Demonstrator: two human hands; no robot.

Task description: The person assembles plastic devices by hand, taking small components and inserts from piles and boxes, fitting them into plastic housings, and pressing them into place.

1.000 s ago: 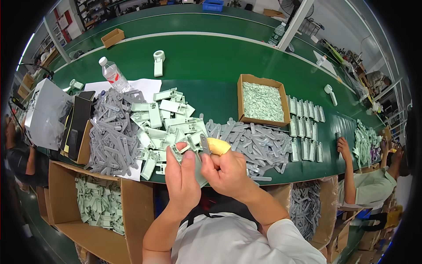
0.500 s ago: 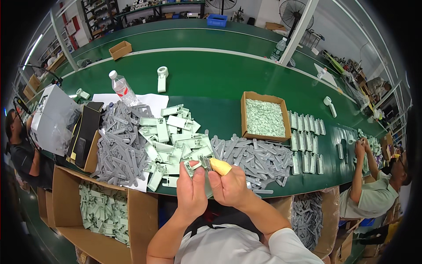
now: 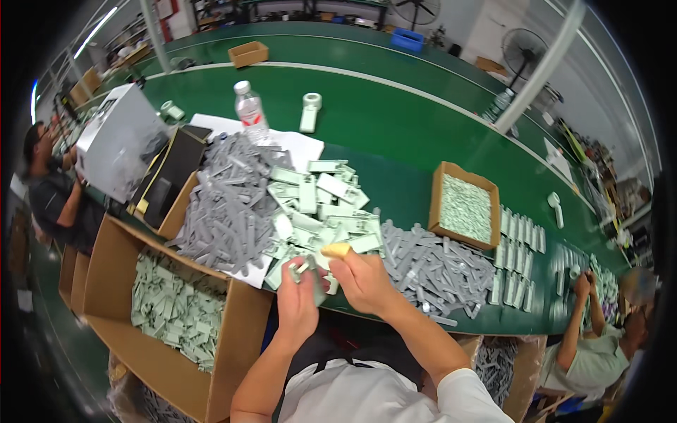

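My left hand (image 3: 297, 310) is closed round a pale green plastic housing (image 3: 302, 268), held in front of me at the table's near edge. A greyish strip beside it is blurred. Just to the right is my right hand (image 3: 363, 282), its fingers drawn together and a yellow cover (image 3: 337, 249) on one fingertip. Whatever lies between those fingers is hidden. Beyond both hands spreads a heap of pale green housings (image 3: 307, 194). Grey plastic strips form one pile (image 3: 229, 204) on the left and another pile (image 3: 437, 271) on the right.
An open carton (image 3: 243, 338) of pale green parts stands at lower left. A shallow box (image 3: 436, 204) of small pieces sits near neat rows of housings (image 3: 518, 247). A water bottle (image 3: 251, 116) and a white machine (image 3: 116, 144) are at left. People work on both sides.
The view has turned, shifting the table's contents rightward. My hands have drawn slightly apart; the right one has come off the housing, which stays in my left hand.
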